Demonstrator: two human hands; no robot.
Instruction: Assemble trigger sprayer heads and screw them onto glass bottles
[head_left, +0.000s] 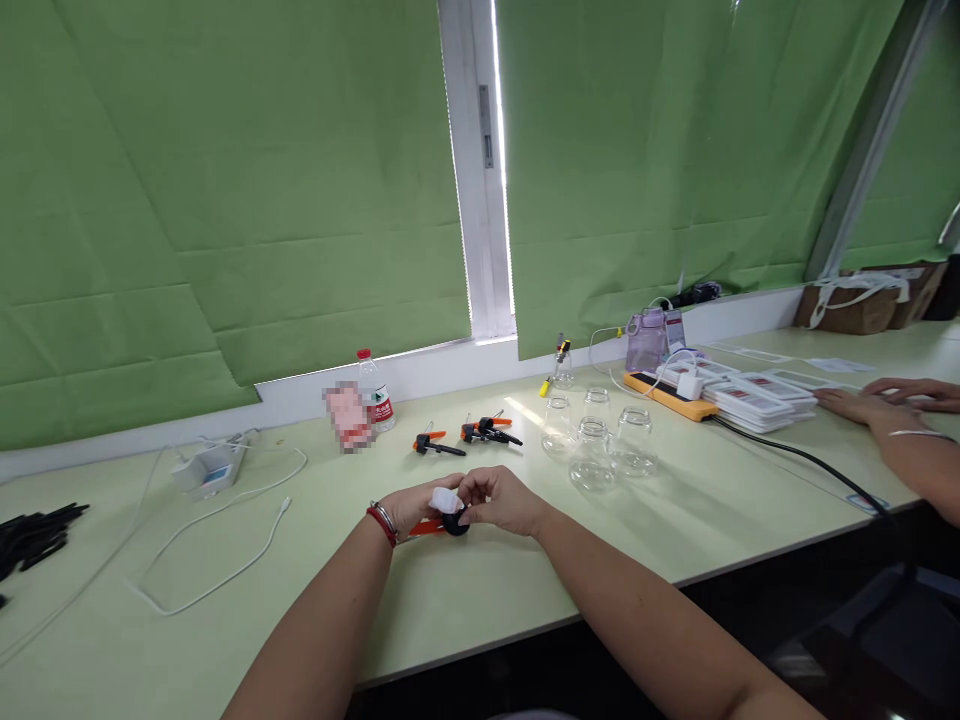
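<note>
Close to the table's front edge, my left hand (411, 507) and my right hand (501, 502) meet around a black-and-orange trigger top (456, 523). An orange lever (426, 527) juts out under my left wrist. A translucent white piece (445, 500) sits over the black part, between the hands. My right thumb and fingers pinch at the black part's side; my left fingers are partly hidden behind the piece. Just beyond lie similar black-and-orange trigger tops (439, 445), with more (489, 430) beside them. Several clear glass jars (592, 460) stand to the right.
A water bottle (381, 400) stands by the wall. White chargers (206, 468) and a cable (225, 588) lie left, near black sticks (37, 535). Screwdrivers (559, 365) stand in a jar. An orange power strip (667, 397), white trays (765, 400) and another person's hands (855, 402) are right.
</note>
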